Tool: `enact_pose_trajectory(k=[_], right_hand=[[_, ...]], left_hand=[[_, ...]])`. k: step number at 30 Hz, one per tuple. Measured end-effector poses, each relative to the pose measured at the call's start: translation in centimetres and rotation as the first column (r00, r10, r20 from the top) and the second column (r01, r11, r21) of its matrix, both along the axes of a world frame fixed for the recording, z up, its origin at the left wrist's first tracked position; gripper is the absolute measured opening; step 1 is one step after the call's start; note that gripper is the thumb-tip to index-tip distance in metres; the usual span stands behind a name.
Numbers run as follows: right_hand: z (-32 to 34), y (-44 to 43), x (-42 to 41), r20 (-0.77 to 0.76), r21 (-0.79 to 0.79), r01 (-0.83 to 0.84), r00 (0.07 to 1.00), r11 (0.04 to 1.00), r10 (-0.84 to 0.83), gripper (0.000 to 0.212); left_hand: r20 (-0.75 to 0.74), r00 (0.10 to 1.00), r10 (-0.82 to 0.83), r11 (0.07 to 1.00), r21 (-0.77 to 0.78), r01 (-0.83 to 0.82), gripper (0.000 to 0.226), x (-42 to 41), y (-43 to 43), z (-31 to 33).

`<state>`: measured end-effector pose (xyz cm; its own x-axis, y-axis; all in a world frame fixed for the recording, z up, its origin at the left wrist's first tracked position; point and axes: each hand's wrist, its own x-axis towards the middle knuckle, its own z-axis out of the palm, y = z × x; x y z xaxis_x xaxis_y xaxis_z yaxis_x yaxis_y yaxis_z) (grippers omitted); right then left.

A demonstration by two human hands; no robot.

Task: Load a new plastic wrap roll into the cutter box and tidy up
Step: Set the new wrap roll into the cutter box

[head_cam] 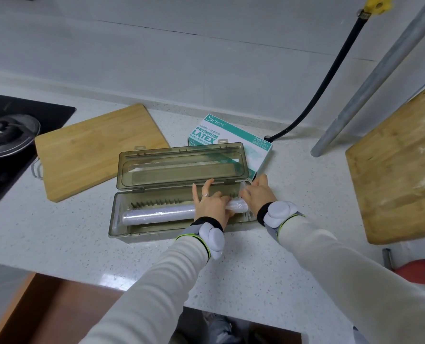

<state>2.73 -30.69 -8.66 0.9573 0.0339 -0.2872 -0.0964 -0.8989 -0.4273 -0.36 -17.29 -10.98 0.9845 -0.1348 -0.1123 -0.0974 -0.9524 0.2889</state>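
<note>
At frame centre the cutter box (pixel 142 235) is seen open, the plastic wrap roll (pixel 156 215) laid lengthwise inside (its right end seemingly not yet seated) and gripped there by the left hand (pixel 210 203) and right hand (pixel 259 196); closing and tidying are judged outstanding.

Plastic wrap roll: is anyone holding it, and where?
The left hand and right hand both grip the plastic wrap roll near its right end, inside the cutter box.
</note>
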Motion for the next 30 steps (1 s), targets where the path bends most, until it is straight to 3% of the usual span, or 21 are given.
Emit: enact_pose_trajectory(k=[6, 10, 16, 24, 27, 30], right_hand=[[0.7, -0.6, -0.5, 0.003, 0.096, 0.028, 1.000, 0.995, -0.029, 0.043], [2.0, -1.1, -0.1, -0.034, -0.022, -0.064, 0.997, 0.998, 0.063, 0.034], [3.1, -0.7, 0.3, -0.023, -0.120, -0.089, 0.996, 0.989, 0.087, 0.038], [1.5, -0.6, -1.4, 0.074, -0.036, -0.084, 0.993, 0.996, 0.087, 0.026], [1.5, -0.8, -1.6, 0.072, -0.083, -0.148, 0.985, 0.986, 0.154, 0.023], [1.1, -1.0, -1.5, 0.069, -0.093, -0.152, 0.985, 0.984, 0.159, 0.034]], left_hand=[[0.024, 1.000, -0.019, 1.000, -0.001, 0.019, 0.028, 0.1, 0.2, -0.4], [0.034, 0.999, -0.021, 1.000, -0.001, 0.021, 0.027, 0.0, 0.3, -0.5], [0.047, 0.999, -0.017, 1.000, -0.001, 0.017, 0.026, 0.0, 0.3, -0.6], [0.025, 1.000, -0.011, 1.000, -0.018, 0.011, 0.029, -0.2, 0.3, -0.3], [0.027, 1.000, -0.013, 1.000, -0.023, 0.013, 0.029, -0.2, 0.3, -0.3], [0.037, 0.999, -0.014, 1.000, -0.023, 0.015, 0.031, -0.2, 0.3, -0.3]])
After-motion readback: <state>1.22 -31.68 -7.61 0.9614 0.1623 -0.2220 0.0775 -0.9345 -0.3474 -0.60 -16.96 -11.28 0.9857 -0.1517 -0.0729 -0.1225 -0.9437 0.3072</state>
